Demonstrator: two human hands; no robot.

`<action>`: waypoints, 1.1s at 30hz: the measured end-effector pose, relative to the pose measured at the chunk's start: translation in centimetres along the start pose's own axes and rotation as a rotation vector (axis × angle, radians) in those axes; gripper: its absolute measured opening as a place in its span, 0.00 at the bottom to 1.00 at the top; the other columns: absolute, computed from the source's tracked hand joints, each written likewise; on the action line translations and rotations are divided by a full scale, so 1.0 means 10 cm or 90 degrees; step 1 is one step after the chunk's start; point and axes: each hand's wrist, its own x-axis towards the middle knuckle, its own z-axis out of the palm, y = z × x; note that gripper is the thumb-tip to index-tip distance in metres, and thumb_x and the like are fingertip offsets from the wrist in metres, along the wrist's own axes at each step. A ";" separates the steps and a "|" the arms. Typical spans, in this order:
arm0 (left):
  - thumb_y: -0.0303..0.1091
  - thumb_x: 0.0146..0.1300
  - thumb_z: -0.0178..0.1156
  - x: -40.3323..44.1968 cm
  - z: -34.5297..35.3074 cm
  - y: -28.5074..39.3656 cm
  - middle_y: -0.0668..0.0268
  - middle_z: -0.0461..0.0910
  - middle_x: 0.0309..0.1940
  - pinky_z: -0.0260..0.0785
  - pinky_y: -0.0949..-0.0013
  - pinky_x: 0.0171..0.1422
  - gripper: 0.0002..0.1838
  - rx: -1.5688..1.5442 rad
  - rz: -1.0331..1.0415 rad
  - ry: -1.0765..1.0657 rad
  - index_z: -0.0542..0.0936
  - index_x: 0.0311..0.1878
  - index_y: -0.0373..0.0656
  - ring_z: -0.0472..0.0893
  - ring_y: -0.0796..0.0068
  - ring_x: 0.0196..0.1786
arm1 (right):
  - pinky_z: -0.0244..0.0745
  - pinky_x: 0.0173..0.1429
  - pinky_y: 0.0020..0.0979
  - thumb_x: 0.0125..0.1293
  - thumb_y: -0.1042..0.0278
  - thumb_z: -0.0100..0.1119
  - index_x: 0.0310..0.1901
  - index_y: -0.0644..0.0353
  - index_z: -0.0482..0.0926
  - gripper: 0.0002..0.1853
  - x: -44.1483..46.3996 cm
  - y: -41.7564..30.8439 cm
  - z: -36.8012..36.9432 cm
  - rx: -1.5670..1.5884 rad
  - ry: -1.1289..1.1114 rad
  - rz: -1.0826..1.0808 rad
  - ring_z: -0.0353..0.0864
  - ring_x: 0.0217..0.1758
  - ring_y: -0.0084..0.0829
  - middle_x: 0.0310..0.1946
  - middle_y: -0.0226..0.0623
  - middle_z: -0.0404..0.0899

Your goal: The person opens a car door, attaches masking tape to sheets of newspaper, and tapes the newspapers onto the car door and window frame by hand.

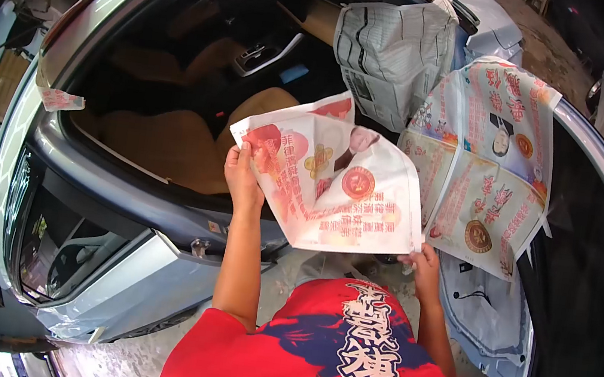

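Beside the car [95, 152], the paper [341, 205] is spread slantwise, left edge pinched by the left hand [245, 175], nearer the seat [161, 141], lower right corner by the right hand [425, 268].

I hold a newspaper sheet [340, 186], white with red Chinese print and a round red emblem, spread open but creased, its opposite corners pinched in my fingers [245, 151], beside the car [122, 272].
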 end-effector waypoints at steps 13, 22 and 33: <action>0.27 0.77 0.59 -0.80 0.54 0.26 0.72 0.78 0.39 0.65 0.80 0.40 0.03 0.265 0.049 -0.262 0.79 0.46 0.38 0.72 0.88 0.36 | 0.77 0.65 0.38 0.69 0.69 0.67 0.63 0.62 0.78 0.22 0.53 -1.33 0.68 -0.320 0.056 -0.410 0.79 0.64 0.45 0.66 0.48 0.77; 0.24 0.77 0.56 -0.95 0.45 0.39 0.70 0.77 0.45 0.69 0.77 0.49 0.03 0.251 0.200 -0.289 0.78 0.48 0.38 0.75 0.82 0.43 | 0.81 0.50 0.34 0.66 0.74 0.65 0.61 0.61 0.79 0.21 1.63 -1.33 1.37 -0.450 0.099 -0.588 0.86 0.44 0.38 0.62 0.47 0.80; 0.47 0.79 0.55 -0.76 -0.08 -0.05 0.67 0.82 0.49 0.67 0.68 0.63 0.21 0.173 -0.055 -0.157 0.79 0.62 0.41 0.78 0.75 0.56 | 0.77 0.42 0.51 0.63 0.71 0.64 0.38 0.59 0.77 0.06 1.48 -1.89 1.51 -0.809 -0.040 -0.585 0.84 0.38 0.52 0.30 0.47 0.79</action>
